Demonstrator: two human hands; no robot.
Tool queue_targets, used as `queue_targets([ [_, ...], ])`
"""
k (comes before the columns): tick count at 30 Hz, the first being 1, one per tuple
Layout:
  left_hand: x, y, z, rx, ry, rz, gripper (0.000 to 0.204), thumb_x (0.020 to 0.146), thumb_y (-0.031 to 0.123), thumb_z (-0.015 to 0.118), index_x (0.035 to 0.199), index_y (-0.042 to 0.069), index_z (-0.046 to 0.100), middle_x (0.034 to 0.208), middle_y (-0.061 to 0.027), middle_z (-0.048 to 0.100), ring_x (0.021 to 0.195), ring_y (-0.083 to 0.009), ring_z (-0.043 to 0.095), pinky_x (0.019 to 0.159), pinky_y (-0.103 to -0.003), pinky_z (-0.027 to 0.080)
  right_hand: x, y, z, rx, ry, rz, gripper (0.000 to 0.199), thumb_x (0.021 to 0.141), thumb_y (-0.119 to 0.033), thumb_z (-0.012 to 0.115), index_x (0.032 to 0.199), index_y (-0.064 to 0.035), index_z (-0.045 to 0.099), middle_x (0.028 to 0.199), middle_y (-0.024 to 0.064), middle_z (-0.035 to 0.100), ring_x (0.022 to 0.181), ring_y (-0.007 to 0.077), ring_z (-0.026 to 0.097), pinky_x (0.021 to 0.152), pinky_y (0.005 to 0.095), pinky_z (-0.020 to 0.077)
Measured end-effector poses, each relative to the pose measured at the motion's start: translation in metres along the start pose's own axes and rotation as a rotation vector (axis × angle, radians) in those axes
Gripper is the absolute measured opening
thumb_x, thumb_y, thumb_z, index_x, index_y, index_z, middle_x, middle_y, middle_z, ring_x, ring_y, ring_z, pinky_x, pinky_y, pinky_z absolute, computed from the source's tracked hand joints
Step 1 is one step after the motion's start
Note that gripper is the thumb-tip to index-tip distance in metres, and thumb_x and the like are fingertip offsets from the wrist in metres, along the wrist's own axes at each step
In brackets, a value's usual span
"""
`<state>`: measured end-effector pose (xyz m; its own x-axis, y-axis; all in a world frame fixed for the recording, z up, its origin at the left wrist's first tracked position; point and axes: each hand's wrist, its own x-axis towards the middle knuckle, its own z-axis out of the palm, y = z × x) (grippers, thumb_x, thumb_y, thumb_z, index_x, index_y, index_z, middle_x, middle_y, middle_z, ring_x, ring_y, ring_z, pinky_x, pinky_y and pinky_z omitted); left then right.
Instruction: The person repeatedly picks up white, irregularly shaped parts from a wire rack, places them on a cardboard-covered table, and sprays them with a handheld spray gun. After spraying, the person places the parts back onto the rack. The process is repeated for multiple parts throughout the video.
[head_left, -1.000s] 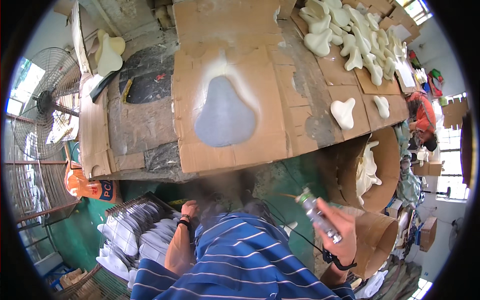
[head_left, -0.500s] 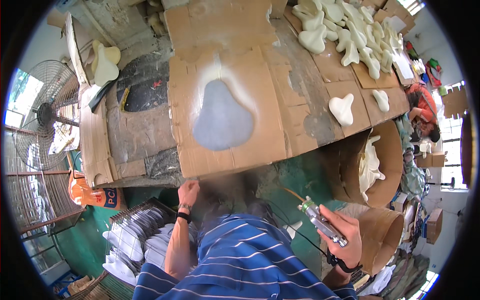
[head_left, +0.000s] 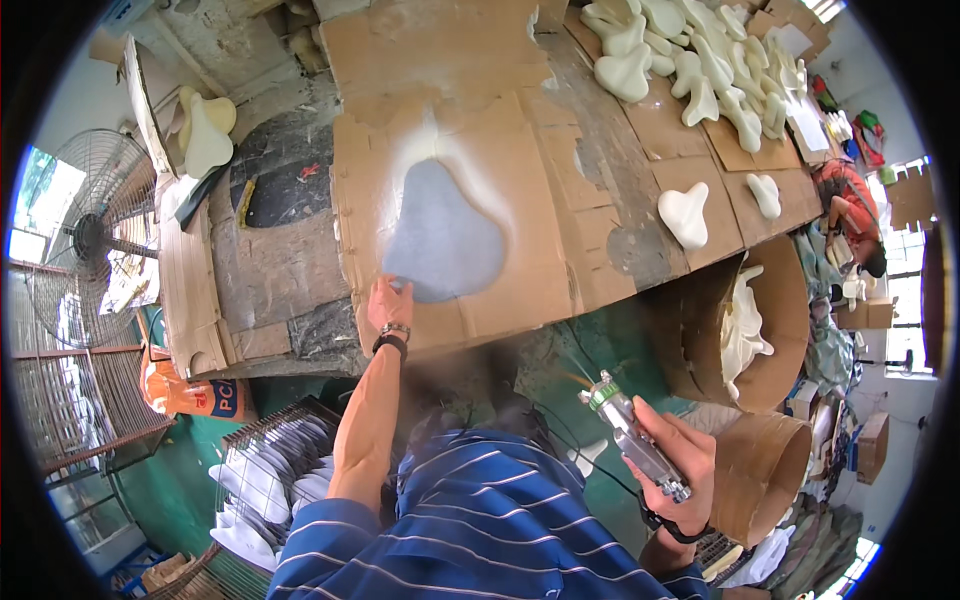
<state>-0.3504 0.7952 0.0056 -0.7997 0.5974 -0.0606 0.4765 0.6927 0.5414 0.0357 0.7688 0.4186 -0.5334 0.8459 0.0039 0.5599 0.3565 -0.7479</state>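
Observation:
A grey saddle-shaped piece, looking like a bicycle saddle cover, lies flat on the cardboard sheet in front of me, its narrow end away from me. Pale overspray rings its upper part. My left hand reaches over the table's near edge, thumb and fingers pinched at the piece's lower-left edge. Off to the right, below the table edge, my right hand is wrapped round a metal spray gun with a green ring near its nozzle. A dark hose hangs by it.
Cream saddle-shaped foam pieces are heaped at the far right; two loose ones lie nearer. Cardboard drums stand right of me. A wire rack of grey-white saddle pieces is at lower left, a fan farther left. Another person sits at far right.
My left hand has moved up and forward from below the table edge to the grey piece's lower-left edge. The spray gun in my right hand has shifted slightly left and tilted more upright.

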Motion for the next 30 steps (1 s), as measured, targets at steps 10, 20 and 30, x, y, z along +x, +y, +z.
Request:
queue_targets([
  [10, 0.003, 0.068, -0.04, -0.084, 0.048, 0.018, 0.033, 0.078, 0.019, 0.076, 0.11, 0.015, 0.069, 0.099, -0.0075, 0.065, 0.09, -0.03, 0.068, 0.078, -0.046, 0.054, -0.006, 0.024, 0.006, 0.073, 0.114, 0.139, 0.047, 0.084, -0.004, 0.075, 0.129, 0.0039, 0.065, 0.086, 0.015, 0.068, 0.072, 0.0251, 0.065, 0.066, 0.0332, 0.0496],
  [20, 0.091, 0.049, -0.022, -2.1, -0.67, -0.303, 0.014, 0.084, -0.002, 0.057, 0.096, 0.003, 0.054, 0.094, -0.0089, 0.061, 0.081, -0.0273, 0.06, 0.089, -0.051, 0.055, -0.004, 0.054, 0.019, 0.213, 0.026, 0.061, 0.05, 0.083, 0.0, 0.075, 0.132, 0.0, 0.065, 0.091, 0.0148, 0.07, 0.071, 0.0226, 0.065, 0.066, 0.0311, 0.0493],
  [30, -0.037, 0.146, -0.258, -2.028, -0.079, -0.158, 0.032, 0.079, 0.009, 0.06, 0.111, 0.006, 0.065, 0.111, -0.0085, 0.072, 0.102, -0.0258, 0.069, 0.085, -0.044, 0.055, 0.054, 0.185, 0.092, 0.032, -0.137, 0.043, 0.048, 0.083, -0.011, 0.075, 0.128, 0.0001, 0.065, 0.11, 0.0233, 0.071, 0.098, 0.0436, 0.067, 0.087, 0.0455, 0.054],
])
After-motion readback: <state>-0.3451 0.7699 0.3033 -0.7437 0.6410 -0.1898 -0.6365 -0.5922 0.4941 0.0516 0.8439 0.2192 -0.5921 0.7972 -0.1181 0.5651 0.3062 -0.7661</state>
